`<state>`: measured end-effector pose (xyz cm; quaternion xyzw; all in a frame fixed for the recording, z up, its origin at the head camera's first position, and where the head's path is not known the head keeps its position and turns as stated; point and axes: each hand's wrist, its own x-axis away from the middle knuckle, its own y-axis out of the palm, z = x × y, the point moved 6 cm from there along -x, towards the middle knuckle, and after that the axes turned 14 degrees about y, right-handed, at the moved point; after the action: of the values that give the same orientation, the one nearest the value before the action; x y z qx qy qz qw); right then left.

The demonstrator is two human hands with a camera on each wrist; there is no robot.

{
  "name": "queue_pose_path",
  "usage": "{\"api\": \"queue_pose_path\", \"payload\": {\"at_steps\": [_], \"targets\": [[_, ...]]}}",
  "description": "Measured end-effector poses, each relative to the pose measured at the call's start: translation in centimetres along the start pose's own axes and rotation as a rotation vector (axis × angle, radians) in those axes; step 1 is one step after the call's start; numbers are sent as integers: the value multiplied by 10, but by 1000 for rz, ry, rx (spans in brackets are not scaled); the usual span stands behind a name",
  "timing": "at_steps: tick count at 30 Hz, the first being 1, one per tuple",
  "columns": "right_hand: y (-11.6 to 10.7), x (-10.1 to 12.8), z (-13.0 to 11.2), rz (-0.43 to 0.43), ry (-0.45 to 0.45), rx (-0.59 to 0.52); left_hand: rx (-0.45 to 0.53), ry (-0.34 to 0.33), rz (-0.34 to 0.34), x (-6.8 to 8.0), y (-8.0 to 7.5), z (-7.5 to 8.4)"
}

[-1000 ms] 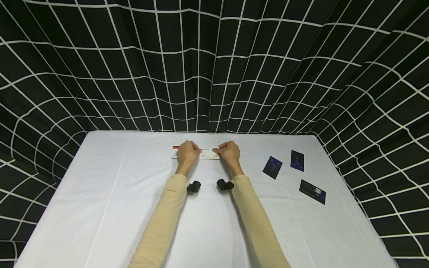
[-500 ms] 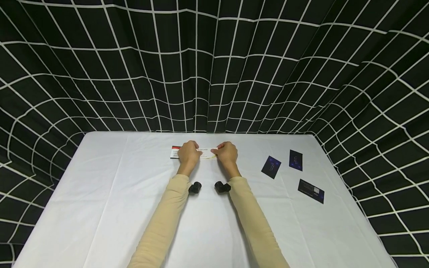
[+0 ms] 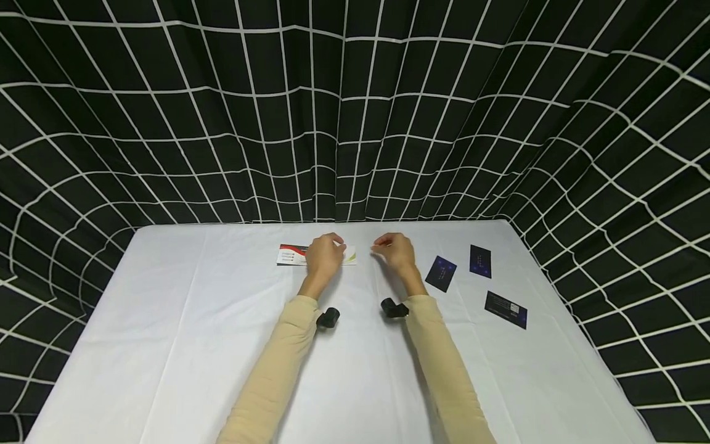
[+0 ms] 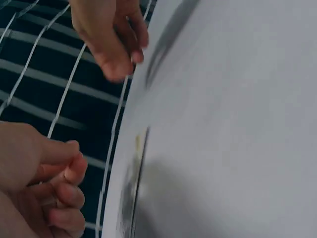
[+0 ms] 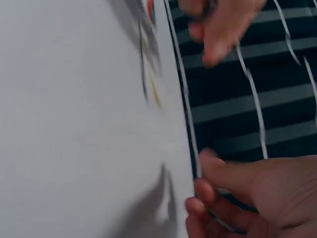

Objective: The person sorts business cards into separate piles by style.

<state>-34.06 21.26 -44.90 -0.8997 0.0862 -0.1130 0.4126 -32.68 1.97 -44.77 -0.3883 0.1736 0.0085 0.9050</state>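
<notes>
In the head view, a white card with a red and black band point(image 3: 288, 256) lies flat near the table's far edge. To its right shows the end of a white card with a yellow-green corner mark point(image 3: 350, 255). My left hand point(image 3: 325, 254) is over them and hides where they meet. Its fingers are loosely curled and hold nothing, as the left wrist view shows. My right hand point(image 3: 395, 251), apart from the cards and to their right, is raised off the cloth with thumb and fingers bent and nothing between them. Both wrist views are blurred around the cards.
Dark blue cards lie at the right: one slanted card point(image 3: 441, 274), one more upright card point(image 3: 480, 261) and one with a small white square point(image 3: 506, 309). A white cloth point(image 3: 222, 345) covers the table. Behind it hangs a black curtain with white grid lines point(image 3: 366, 123).
My right hand has let go of the right-hand white card and moved right. My left hand has shifted right over the cards, uncovering more of the red-banded one. The head view has turned slightly.
</notes>
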Motion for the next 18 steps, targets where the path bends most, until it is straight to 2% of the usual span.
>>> {"api": "queue_pose_path", "payload": {"at_steps": [4,7,12,18], "targets": [[-47,-8,46,25,19,204,17,124,-66,5,29,28],[-69,-10,76,-38,45,314,34,180,-113,12,51,45],[-88,-9,105,-194,31,375,98,217,-171,20,78,78],[-94,-10,112,-249,43,383,258,197,-255,28,109,114]]}}
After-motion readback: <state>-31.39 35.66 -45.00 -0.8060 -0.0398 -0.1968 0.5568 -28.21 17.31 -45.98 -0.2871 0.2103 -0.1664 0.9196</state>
